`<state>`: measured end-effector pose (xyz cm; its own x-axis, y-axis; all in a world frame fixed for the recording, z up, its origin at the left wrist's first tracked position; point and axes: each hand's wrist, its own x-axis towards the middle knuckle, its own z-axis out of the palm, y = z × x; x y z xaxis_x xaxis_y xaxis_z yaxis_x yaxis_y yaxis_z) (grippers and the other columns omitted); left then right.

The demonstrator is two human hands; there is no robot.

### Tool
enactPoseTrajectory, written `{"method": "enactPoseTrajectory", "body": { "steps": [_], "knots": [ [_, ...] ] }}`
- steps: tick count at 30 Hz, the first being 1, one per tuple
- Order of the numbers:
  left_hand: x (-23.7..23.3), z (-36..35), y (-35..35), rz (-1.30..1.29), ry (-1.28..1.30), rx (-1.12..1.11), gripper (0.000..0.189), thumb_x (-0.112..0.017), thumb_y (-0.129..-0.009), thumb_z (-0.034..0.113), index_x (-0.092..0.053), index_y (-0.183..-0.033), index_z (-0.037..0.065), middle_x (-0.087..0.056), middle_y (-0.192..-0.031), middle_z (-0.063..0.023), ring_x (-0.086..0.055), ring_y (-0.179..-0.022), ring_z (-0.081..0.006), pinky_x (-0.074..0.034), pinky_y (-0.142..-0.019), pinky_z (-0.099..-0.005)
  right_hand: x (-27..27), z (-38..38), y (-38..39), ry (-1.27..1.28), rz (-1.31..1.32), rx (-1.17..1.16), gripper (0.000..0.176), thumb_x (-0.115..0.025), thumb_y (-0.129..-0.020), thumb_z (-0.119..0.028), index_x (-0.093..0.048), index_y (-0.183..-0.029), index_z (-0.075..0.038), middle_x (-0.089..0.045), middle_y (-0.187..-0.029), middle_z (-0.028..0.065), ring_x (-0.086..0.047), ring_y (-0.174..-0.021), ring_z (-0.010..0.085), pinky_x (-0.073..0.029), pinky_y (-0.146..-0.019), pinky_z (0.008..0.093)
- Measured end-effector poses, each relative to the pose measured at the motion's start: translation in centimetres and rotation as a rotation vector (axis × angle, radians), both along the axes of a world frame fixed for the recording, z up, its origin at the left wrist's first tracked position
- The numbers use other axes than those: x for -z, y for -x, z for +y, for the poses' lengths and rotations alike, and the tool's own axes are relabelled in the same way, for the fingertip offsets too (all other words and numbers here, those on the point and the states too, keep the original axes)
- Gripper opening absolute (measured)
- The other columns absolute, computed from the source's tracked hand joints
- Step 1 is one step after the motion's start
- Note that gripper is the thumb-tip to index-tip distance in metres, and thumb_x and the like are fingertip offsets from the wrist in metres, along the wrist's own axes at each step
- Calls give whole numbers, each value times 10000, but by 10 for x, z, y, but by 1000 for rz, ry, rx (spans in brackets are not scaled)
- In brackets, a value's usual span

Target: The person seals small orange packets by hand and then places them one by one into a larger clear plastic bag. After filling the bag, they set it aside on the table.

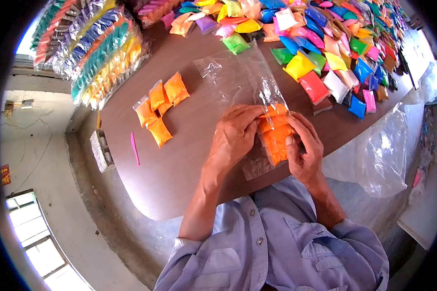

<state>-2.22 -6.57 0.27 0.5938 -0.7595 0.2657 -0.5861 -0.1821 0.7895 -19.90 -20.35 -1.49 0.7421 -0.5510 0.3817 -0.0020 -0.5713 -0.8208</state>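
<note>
Orange packets [276, 140] lie in a row inside a long clear plastic bag [267, 77] near the table's front edge. My left hand [238, 131] grips the row's upper left side, its fingers bent round the edge. On the right side my right hand [305, 145] holds the same packets, thumb low on them and fingers at the top edge. Several loose orange packets [158, 109] sit in a cluster to the left. A pink stick [135, 149] lies below that cluster.
A big heap of coloured packets [335, 53] covers the back right of the table [179, 160]. Stacks of bagged packets [107, 53] stand at the back left. A large clear bag [381, 155] hangs beyond the right edge.
</note>
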Motion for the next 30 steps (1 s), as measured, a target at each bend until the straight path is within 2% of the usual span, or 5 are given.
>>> {"method": "enactPoseTrajectory", "body": {
  "steps": [12, 19, 22, 26, 30],
  "knots": [
    [-22, 42, -2, -174, -33, -235, 321, -728, -936, -10, -758, -1256, 6, -771, -1248, -179, -720, -1183, -399, -590, -1046, -447, -1, 0, -1, 36, -23, -21, 356, -636, -1033, -94, -712, -1359, 27, -695, -1401, 247, -687, -1305, 408, -551, -1111, 465],
    [-21, 138, -56, -427, -360, -899, 196, -830, -926, 162, -767, -1070, 45, -787, -1099, -134, -745, -924, -305, -602, -880, -464, 1, -2, 0, 51, -16, -51, 364, -600, -1063, -101, -685, -1391, 31, -678, -1425, 240, -683, -1309, 401, -555, -1108, 464],
    [-14, 162, -67, -153, -405, -916, 330, -853, -912, 194, -754, -1186, 38, -785, -1077, -123, -725, -717, -232, -603, -805, -420, 1, -4, 0, 68, -27, -57, 361, -610, -1056, -96, -689, -1385, 30, -675, -1429, 240, -681, -1313, 396, -558, -1106, 464],
    [-16, 163, -52, 37, -265, -900, 357, -831, -936, 173, -746, -1249, 23, -772, -993, -93, -679, -676, -156, -580, -696, -334, -1, -2, 0, 35, -23, -52, 363, -619, -1047, -84, -690, -1383, 31, -679, -1421, 241, -684, -1308, 397, -559, -1111, 466],
    [-25, 162, -43, 570, -45, -688, 406, -817, -944, 119, -711, -1317, -1, -731, -939, -44, -614, -672, -80, -510, -597, -253, 0, -2, 2, 40, -10, -37, 369, -625, -1036, -73, -692, -1385, 28, -685, -1411, 242, -692, -1298, 398, -568, -1096, 455]
  ]
}}
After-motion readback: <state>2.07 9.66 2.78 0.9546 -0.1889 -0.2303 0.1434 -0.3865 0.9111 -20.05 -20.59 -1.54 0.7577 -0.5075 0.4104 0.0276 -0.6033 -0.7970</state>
